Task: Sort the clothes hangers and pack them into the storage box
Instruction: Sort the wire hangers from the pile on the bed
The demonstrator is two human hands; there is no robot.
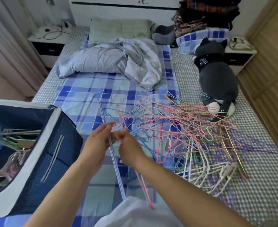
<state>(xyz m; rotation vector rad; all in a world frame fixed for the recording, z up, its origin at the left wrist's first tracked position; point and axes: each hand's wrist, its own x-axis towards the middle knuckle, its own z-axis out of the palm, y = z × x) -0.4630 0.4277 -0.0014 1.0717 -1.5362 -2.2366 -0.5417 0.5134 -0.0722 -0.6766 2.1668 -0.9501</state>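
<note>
A tangled heap of thin wire hangers point(184, 128) in pink, blue, purple, green, gold and white covers the right half of the bed. My left hand point(96, 145) grips a bundle of light purple hangers point(115, 166) that runs edge-on from the bed toward my body. Just to its right, my right hand point(130, 149) is shut on a pink hanger point(143, 189) that hangs down below my wrist. The dark blue fabric storage box point(41, 153) stands at the left with several hangers point(15, 138) lying inside it.
A crumpled pale blue quilt point(112, 61) and a green pillow point(120, 30) lie at the bed's far end. A grey plush cat point(216, 76) rests at the right beside the heap. Nightstands point(48, 43) flank the bed; a wooden wardrobe point(269, 63) lines the right.
</note>
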